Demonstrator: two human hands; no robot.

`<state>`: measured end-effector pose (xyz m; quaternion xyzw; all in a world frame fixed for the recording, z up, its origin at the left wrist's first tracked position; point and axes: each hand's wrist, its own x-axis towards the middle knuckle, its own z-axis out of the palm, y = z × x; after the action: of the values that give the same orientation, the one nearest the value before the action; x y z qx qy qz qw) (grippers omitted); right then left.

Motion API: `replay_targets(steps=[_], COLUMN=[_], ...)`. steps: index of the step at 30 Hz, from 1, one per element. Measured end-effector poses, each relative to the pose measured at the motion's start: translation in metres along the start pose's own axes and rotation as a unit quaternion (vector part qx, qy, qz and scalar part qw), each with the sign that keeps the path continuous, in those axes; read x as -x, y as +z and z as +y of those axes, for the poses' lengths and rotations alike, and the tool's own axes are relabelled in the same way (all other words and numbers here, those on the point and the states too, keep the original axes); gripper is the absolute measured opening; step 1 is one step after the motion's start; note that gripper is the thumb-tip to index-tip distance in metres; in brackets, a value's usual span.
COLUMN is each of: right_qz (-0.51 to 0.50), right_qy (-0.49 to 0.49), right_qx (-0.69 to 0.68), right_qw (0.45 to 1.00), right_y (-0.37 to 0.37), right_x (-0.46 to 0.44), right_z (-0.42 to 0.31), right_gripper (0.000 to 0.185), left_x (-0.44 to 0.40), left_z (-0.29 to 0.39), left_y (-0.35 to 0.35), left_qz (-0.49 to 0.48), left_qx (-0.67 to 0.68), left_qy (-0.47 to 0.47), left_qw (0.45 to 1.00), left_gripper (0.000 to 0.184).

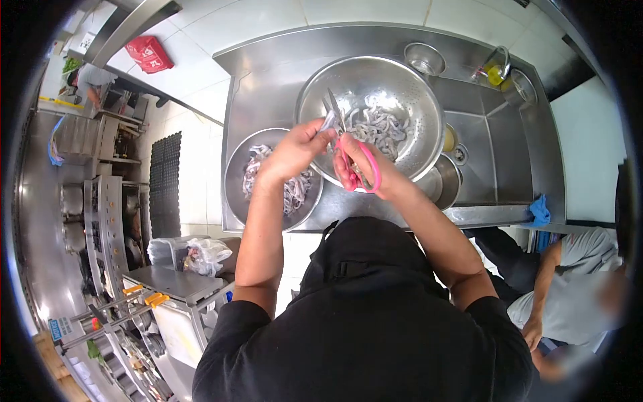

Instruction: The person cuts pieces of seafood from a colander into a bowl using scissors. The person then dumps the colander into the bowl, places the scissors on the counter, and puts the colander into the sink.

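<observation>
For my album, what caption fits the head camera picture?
Over a big metal strainer, the right hand holds pink-handled scissors while the left hand pinches a pale piece.

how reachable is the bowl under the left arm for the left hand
Probably yes: the bowl has no lid and lies near the left hand, though those fingers seem to pinch a pale piece.

Commercial Kitchen Lined in Steel

A stainless counter (258, 94) with a tap (505, 61) and a big colander (430, 107) stands on a white tiled floor (194, 194) in a commercial kitchen. Metal pots (72, 199) sit at far left, past a black floor mat (165, 184); co-workers in grey (562, 291) appear on both sides.
</observation>
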<state>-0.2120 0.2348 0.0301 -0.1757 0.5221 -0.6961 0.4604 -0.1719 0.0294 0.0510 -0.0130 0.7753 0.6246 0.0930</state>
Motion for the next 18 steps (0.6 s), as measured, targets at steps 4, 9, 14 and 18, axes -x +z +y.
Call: replay_targets(steps=[4,9,14,18], right_qz=[-0.044,-0.11,-0.123,-0.133], right_qy=[0.041,0.063,0.111,0.185], right_qx=[0.011,0.063,0.111,0.129], right_qw=[0.998,0.99,0.98,0.965], right_y=[0.011,0.041,0.057,0.06], right_x=[-0.012,-0.022,-0.034,-0.036], right_z=[-0.003,-0.003,0.0,0.023], right_gripper=[0.064,0.064,0.065,0.069], left_x=[0.029,0.08,0.122,0.139], left_z=[-0.009,-0.01,-0.059,-0.101], left_y=[-0.002,-0.017,-0.026,-0.035], left_qz=[0.06,0.137,0.257,0.337], left_qx=[-0.051,-0.126,-0.231,-0.255], left_qy=[-0.007,-0.054,-0.141,-0.146], left_qw=[0.997,0.981,0.928,0.895], left_gripper=[0.024,0.026,0.032,0.04])
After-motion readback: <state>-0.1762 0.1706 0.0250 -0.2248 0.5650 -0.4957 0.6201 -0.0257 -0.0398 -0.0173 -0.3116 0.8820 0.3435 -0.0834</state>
